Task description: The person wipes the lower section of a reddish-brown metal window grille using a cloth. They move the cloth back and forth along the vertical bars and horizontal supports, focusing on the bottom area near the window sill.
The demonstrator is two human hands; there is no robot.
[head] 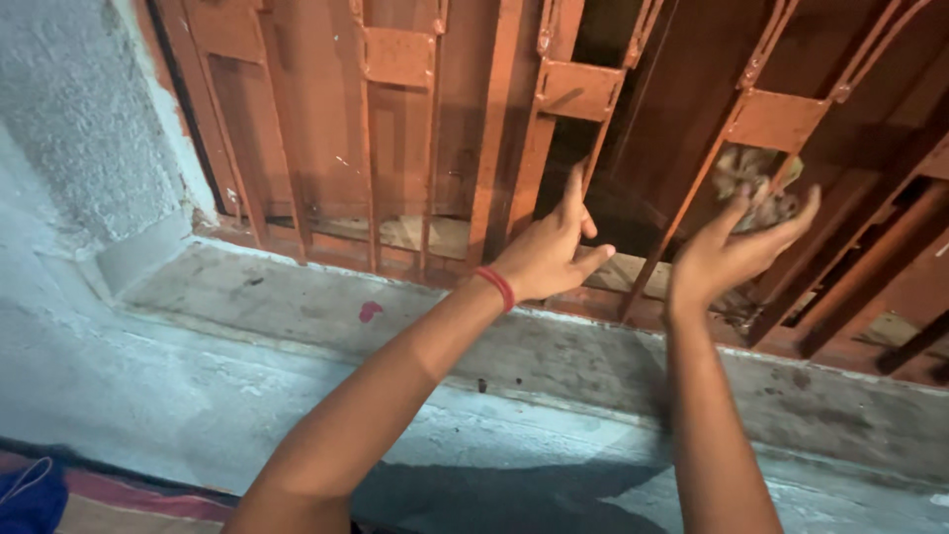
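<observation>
My left hand (550,252) is raised in front of a rust-orange metal window grille (578,91), fingers spread and reaching toward a bar; it holds nothing. A red thread band (497,287) circles that wrist. My right hand (736,247) is lifted further right, and its fingers press a crumpled, dirty cloth (753,178) against a slanted grille bar. The grille has vertical bars, flat plates and chain-like links, with dark wooden shutters behind it.
A grey, stained concrete sill (415,326) runs below the grille, with a red spot (369,311) on it. A rough pale-blue wall (79,129) stands at the left. Striped fabric (109,499) and a blue item (28,494) lie at the bottom left.
</observation>
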